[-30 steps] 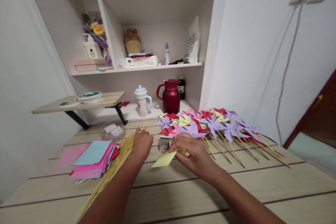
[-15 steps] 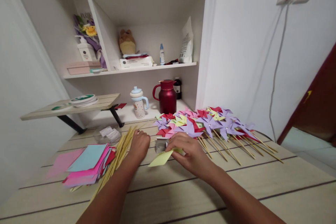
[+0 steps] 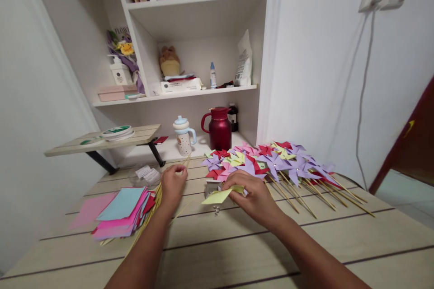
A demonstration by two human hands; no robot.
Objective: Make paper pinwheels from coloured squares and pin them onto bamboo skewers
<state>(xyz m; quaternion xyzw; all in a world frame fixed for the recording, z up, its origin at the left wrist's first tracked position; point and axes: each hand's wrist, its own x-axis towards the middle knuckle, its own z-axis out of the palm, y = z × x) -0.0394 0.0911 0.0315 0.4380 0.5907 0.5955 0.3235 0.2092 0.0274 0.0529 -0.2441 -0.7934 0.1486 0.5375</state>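
Pinwheels (image 3: 271, 162) lie heaped at the table's (image 3: 237, 253) right rear, sticks pointing outward. Left hand (image 3: 172, 185) pinches one skewer (image 3: 159, 196) lifted from the bundle. Right hand (image 3: 252, 196) pinches a yellow paper (image 3: 217, 197) above a small box (image 3: 212, 186), ready for assembly.
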